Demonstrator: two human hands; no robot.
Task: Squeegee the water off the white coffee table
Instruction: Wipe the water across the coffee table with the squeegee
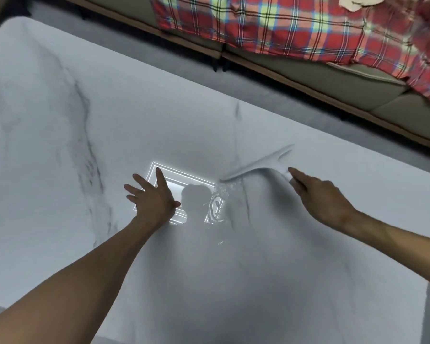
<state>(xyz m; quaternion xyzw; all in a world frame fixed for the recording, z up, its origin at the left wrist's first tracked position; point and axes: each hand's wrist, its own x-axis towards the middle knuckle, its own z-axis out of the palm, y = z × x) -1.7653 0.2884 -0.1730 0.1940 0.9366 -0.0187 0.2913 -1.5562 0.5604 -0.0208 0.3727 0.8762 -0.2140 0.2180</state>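
Grey floor [159,58] is seen along the far side of the scene and at the near right corner. A low sofa [353,80] with olive-beige cushions and a brown wooden base rail is set across the top. A red plaid blanket [271,23] is draped over its seat. A bright rectangular ceiling-light reflection [184,180] is caught on the glossy surface below.

Beyond the far edge from me runs a sofa [353,85] with beige-green cushions and a wooden base rail on dark legs. A red plaid blanket [283,26] with yellow and blue checks is draped over its seat, a pale cloth [355,2] lying on top. Grey floor [159,58] shows between
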